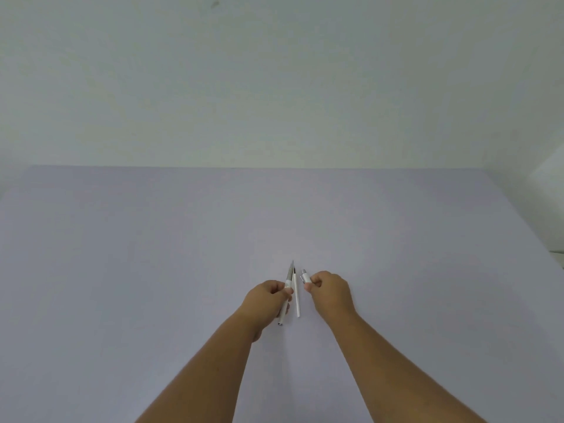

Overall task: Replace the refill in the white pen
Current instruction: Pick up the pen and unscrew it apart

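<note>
Background surfaces. A flat, pale lavender counter fills the lower part of the view, with a matte, uniform top bearing no pattern. Its far edge runs straight and level across the frame. Behind that edge rises a plain off-white wall, lit evenly and carrying a small dark mark near the top, left of centre. At the right margin a lighter white surface meets the wall at an angle beside the counter's far right corner.
</note>
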A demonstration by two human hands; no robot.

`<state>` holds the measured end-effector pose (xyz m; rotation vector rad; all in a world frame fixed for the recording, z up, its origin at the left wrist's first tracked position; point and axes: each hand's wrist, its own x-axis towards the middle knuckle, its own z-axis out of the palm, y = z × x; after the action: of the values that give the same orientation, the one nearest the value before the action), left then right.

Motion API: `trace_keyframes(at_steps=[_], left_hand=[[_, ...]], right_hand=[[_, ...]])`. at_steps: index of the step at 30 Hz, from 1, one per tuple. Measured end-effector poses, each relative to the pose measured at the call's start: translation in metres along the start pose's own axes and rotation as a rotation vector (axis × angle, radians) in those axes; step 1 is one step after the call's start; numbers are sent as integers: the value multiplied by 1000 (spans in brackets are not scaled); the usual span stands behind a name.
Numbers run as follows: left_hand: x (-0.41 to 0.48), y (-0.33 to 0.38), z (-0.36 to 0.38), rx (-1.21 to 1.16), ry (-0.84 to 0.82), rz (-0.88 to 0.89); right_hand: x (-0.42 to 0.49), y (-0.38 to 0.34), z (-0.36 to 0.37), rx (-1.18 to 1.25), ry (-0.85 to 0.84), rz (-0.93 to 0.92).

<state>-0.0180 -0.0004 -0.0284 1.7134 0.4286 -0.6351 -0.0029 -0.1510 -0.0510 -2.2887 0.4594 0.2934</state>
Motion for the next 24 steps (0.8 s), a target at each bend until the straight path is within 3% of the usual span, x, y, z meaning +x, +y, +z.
trace_keyframes(at_steps=[19,22,24], left_hand=[[-6,-1,0,62,46,67],[-9,2,3,83,51,78],[-13,5,5,117,45,98]], right_hand=[[-5,6,-1,-20,63,-21],[-10,-3,-6,92,126,-30],[-15,-14,-10,275,62,28]])
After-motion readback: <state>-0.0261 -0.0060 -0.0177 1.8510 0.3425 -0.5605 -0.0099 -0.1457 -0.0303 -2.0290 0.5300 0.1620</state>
